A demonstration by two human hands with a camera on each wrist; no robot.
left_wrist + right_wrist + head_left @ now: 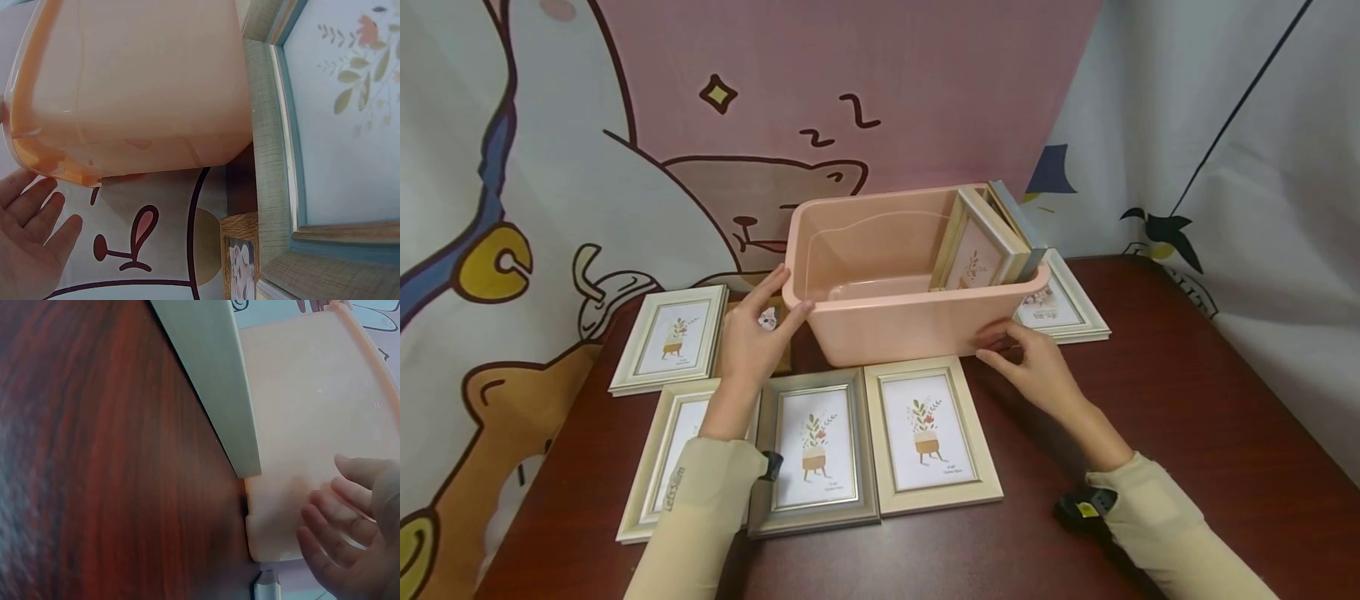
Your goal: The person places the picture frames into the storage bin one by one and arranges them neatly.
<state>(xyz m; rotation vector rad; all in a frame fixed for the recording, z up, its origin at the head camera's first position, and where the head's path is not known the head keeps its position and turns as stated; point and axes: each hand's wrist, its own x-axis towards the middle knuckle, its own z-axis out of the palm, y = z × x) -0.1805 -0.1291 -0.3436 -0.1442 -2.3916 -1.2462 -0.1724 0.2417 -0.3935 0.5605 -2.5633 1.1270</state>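
Note:
A pink plastic bin point(895, 325) stands on the table with several picture frames point(977, 250) upright inside its right end. My left hand point(752, 337) touches the rim at the bin's front left corner with thumb and fingertips. In the left wrist view, the fingers of that hand point(34, 228) are spread and fairly straight against the rim. Low at the bin's front right corner is my right hand point(1030, 371), its fingers loosely bent beside the wall. The right wrist view shows that hand point(350, 531) next to the bin point(300, 394), gripping nothing.
In front of the bin lie a silver-grey frame point(816, 521), a cream frame point(932, 492) and a pale frame point(647, 483). White frames point(662, 379) lie at the left beside a brown frame point(782, 358). Another white frame point(1075, 329) is right of the bin.

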